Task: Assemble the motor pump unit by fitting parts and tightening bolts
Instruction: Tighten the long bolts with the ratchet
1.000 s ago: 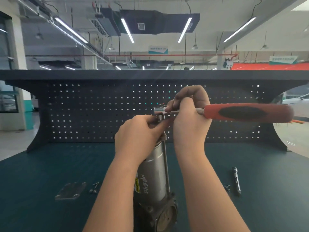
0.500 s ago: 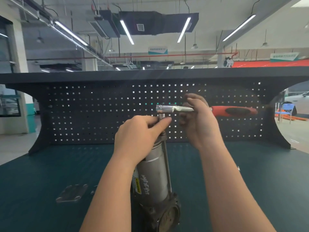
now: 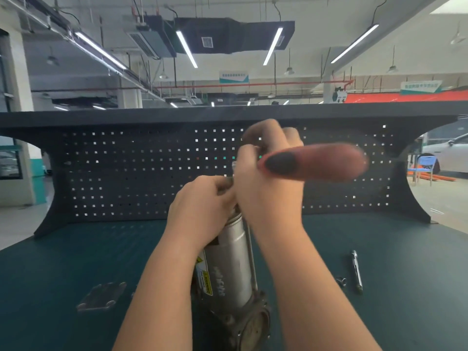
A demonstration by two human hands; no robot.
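Two hands seen at upright motor pump unit (image 3: 228,264) standing on green bench (image 3: 63,262). Left hand (image 3: 200,214) curled round top end; right hand (image 3: 268,178) gripped blurred red-handled ratchet wrench (image 3: 314,162). Bolt-tightening step judged underway; next, steady swing needed, socket kept seated.

My right hand (image 3: 268,178) and the red ratchet handle (image 3: 314,162) it grips are smeared by motion blur, and the ratchet head is hidden behind my fingers. My left hand (image 3: 202,211) covers the top end of the motor cylinder (image 3: 233,264), so the bolt there cannot be seen. The pump flange (image 3: 250,325) is cut off by the bottom edge, and so are both my forearms. The small fastener (image 3: 342,280) beside the extension bar (image 3: 356,271) is too small to identify. The flat plate (image 3: 101,296) is blurred.
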